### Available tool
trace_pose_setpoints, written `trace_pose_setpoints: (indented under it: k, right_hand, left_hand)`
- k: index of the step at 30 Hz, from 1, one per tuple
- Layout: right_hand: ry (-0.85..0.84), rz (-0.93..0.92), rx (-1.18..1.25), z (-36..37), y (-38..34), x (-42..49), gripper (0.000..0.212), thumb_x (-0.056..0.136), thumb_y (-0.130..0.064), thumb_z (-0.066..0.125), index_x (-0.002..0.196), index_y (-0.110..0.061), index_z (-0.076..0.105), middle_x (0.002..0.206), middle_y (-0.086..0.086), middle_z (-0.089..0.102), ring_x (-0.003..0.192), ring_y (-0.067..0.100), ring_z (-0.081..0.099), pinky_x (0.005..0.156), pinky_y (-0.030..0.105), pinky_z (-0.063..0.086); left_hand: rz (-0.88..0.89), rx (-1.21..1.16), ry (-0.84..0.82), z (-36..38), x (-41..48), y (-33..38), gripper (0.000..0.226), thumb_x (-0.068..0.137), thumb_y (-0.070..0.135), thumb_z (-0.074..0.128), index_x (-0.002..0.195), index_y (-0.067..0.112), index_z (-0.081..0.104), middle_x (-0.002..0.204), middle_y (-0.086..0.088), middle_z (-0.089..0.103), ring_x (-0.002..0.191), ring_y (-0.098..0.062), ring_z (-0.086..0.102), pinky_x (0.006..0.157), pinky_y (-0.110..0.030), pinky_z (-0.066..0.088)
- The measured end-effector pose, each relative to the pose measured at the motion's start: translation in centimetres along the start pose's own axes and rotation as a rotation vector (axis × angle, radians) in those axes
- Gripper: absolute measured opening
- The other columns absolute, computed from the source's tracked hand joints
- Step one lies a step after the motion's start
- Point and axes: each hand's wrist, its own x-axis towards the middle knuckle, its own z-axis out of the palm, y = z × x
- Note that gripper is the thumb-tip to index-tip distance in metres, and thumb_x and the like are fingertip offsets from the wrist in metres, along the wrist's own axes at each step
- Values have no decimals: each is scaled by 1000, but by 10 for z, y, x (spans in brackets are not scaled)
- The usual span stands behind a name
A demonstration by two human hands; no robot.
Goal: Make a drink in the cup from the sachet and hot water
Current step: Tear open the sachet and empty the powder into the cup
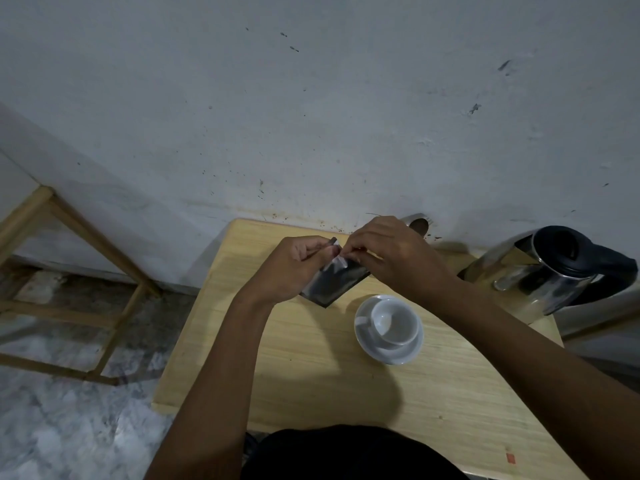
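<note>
A dark, shiny sachet (334, 284) is held up over the far part of the wooden table (311, 368). My left hand (294, 268) pinches its top left corner and my right hand (388, 251) pinches the top edge beside it. Below the sachet and to the right, a white cup (394, 322) stands empty on a white saucer (388, 353). A steel kettle (540, 275) with a black lid and handle stands at the table's right edge.
A round metal object (419, 223) shows behind my right hand, against the stained white wall (311, 116). A wooden frame (69, 282) stands on the marble floor to the left. A dark garment (349, 452) covers the table's near edge.
</note>
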Motion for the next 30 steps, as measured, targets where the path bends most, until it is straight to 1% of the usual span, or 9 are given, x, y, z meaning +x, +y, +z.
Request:
trace_pose_setpoints:
  k: [2,5,9,15,17,20,24,27,30]
  right_hand:
    - [46,-39,0,1,-1,-5,19,91,-14,58,90,-5,74,86,6,73,79,22,63,80,26,41]
    - [130,-53,17,-1,-5,-15,25,95,-19,55,90,-4,74,86,6,73,82,18,59,80,25,42]
    - [220,12,58,2,-6,-29,23,93,-19,60,88,-2,74,84,8,73,83,17,59,82,28,47]
    - [318,208,163,1,-7,-55,16,88,-16,67,86,-3,75,82,3,73,77,14,63,75,28,51]
    - [347,284,215,2,-13,-62,12,87,-14,67,85,-6,75,83,-1,72,76,11,63,74,23,51]
    - [457,432,283,-1,-24,-67,9,86,-12,67,90,-19,72,83,-13,67,81,-2,63,77,11,48]
    - [620,711,530,-12,-26,-71,21,86,-13,70,85,-33,67,81,-21,71,81,4,68,80,20,53]
    - [502,861,615,-4,-22,-76,21,87,-13,70,88,-33,65,78,-18,72,77,1,68,75,13,52]
    - [287,1004,599,20,-11,-77,14,89,-20,70,96,-29,62,76,-11,71,71,-6,65,64,6,47]
  left_hand:
    - [2,-32,30,-1,1,-5,26,96,19,51,84,25,72,71,16,71,70,3,59,68,-9,44]
    - [1,-41,65,-9,3,-13,24,96,22,52,87,26,73,82,3,73,77,-8,62,75,-17,48]
    - [-3,-58,90,-7,7,-20,23,96,21,53,86,28,72,67,13,66,68,-4,57,68,-16,48]
    - [-78,-184,213,-7,5,-38,20,96,22,53,89,19,72,82,-5,60,73,-3,55,67,-10,45]
    - [-91,-196,183,-3,6,-43,20,95,23,54,91,18,73,84,-9,61,78,-9,55,72,-16,46]
    - [-122,-203,202,0,6,-52,21,95,25,54,87,23,74,83,-2,64,80,-10,54,74,-25,42]
    - [-146,-237,250,-11,0,-65,22,95,24,53,90,22,74,66,8,57,66,-7,48,65,-24,38]
    - [-180,-174,236,-13,-4,-73,22,96,28,53,92,23,74,67,15,61,72,-7,52,69,-23,41]
    - [-235,-187,243,-7,-13,-78,21,95,28,53,96,23,73,88,15,70,83,4,62,69,-10,48]
